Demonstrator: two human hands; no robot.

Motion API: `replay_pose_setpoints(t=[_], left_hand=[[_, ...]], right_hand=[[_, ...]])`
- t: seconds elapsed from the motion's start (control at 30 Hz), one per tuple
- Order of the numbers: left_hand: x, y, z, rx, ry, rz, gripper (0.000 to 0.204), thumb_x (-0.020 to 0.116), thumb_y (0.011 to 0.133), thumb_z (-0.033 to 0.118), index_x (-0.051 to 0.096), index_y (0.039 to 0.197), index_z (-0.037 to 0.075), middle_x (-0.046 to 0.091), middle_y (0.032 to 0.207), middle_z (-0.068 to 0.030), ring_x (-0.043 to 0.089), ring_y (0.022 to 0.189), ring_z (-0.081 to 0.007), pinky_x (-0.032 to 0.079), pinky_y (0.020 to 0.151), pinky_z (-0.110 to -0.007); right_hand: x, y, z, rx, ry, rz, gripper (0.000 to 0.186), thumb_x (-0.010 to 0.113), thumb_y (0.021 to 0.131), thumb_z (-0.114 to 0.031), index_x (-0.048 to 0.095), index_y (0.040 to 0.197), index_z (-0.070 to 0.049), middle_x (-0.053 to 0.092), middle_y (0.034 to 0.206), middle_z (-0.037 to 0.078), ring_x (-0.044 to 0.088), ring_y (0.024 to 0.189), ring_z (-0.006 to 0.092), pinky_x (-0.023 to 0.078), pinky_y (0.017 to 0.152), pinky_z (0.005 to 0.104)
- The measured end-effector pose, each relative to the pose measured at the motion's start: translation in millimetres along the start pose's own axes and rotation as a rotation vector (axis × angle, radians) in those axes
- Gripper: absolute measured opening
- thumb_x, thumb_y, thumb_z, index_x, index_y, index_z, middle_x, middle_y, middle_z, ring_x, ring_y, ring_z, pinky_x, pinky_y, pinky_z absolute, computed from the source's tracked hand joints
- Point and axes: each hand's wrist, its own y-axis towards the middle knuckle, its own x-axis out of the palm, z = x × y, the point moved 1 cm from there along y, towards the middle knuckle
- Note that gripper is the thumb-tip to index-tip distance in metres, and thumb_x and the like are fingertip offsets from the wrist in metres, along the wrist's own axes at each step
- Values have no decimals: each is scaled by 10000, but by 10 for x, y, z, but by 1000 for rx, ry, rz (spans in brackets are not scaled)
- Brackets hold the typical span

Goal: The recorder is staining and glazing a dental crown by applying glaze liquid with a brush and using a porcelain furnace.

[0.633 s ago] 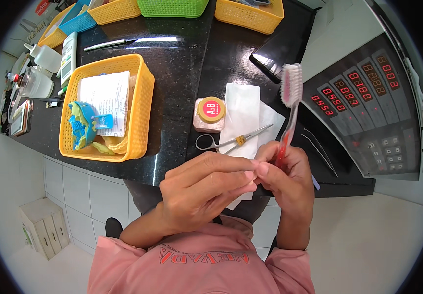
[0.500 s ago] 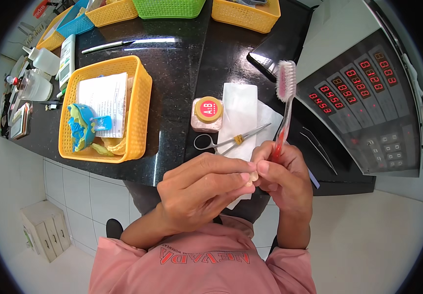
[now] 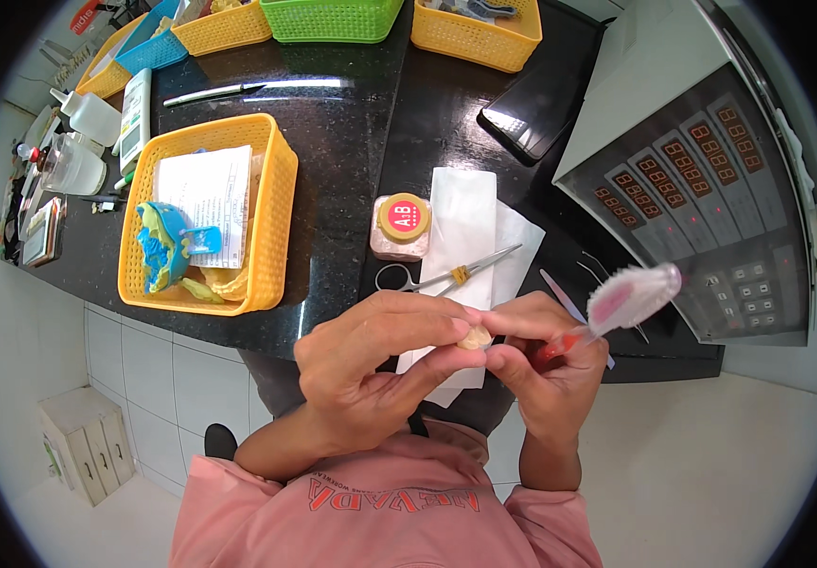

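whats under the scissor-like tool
White tissue lies under most of the tool; one finger loop is over the black counter. The left hand hides the rest, so what lies beneath that part cannot be seen.

You are in what looks like a dental lab: the yellow basket (image 3: 281, 222) on your bench (image 3: 337, 180) holds a blue impression tray (image 3: 174, 227) and a paper sheet (image 3: 202, 194). Right of that basket are a lidded jar (image 3: 401, 232), a scissor-handled steel tool (image 3: 460, 275) and, farther right, a machine with segmented displays (image 3: 688, 180).
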Motion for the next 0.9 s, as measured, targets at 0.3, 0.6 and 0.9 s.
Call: replay_pose_setpoints(t=[0.3, 0.6, 0.9], left_hand=[[86, 12, -19, -204, -144, -79, 240, 750, 760, -95, 625, 961, -55, 651, 985, -187, 684, 927, -224, 600, 777, -278], [116, 30, -42, -266, -150, -61, 216, 751, 776, -64, 635, 958, -55, 642, 995, -172, 676, 934, -209, 598, 788, -278], [117, 49, -9, -363, -201, -77, 201, 741, 796, -40, 648, 974, -54, 640, 1010, -162, 660, 945, -192, 587, 802, -277]], right_hand=[[-12, 42, 86, -102, 70, 104, 128, 769, 790, -11, 725, 909, 8, 667, 812, 50, 498, 593, 31, 331, 502, 182], [-33, 70, 94, -113, 125, 49, 117, 729, 832, -2, 699, 941, 28, 650, 914, 81, 547, 680, 54, 393, 561, 182], [-38, 49, 10, -115, 23, 80, 146, 734, 826, -7, 726, 969, 22, 707, 896, 113, 580, 690, 63, 417, 565, 184]])
